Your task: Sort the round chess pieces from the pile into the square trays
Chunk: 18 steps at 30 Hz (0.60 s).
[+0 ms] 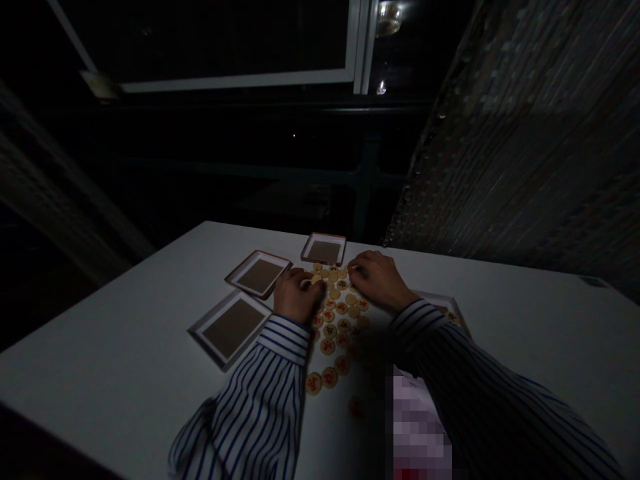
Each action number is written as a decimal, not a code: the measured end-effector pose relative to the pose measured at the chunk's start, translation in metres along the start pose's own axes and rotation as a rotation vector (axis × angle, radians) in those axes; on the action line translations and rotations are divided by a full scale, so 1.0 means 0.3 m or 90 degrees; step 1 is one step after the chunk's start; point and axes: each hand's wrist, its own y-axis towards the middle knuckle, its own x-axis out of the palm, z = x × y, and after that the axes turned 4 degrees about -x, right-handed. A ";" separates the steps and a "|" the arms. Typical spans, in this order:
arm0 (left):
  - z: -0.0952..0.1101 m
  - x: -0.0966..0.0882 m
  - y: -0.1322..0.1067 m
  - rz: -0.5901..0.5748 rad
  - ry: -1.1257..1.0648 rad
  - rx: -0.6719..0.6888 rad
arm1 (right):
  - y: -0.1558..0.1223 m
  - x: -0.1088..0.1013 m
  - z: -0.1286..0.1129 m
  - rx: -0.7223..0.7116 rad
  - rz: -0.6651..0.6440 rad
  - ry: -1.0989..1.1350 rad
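Note:
Round wooden Chinese chess pieces [329,331] with red or black characters lie loose in a long cluster on the white table; some show a plain side. At the cluster's far left edge my left hand [296,298] is curled, its thumb and fingers closed around a pale piece [306,284], partly hidden. Across from it, my right hand [379,279] reaches to the far right edge, with thumb and fingertips pinched at another piece [351,268]. Dim light blurs both grips. Both arms wear blue-striped sleeves.
Shallow open boxes stand around the pieces: one at the back [324,249], two on the left, a grey one [229,328] and a brown-edged one [257,274]. Another box [440,300], with a piece in it, sits partly behind my right forearm. A bead curtain [480,153] hangs beyond the table.

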 end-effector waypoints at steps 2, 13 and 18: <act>0.000 -0.008 0.005 0.008 -0.104 -0.007 | 0.002 0.000 -0.003 -0.005 0.016 0.013; 0.025 -0.036 -0.002 -0.145 -0.699 -0.262 | 0.043 -0.016 -0.068 -0.122 0.098 0.137; 0.046 -0.037 -0.015 -0.212 -0.831 -0.287 | 0.031 -0.004 -0.122 -0.185 0.142 0.198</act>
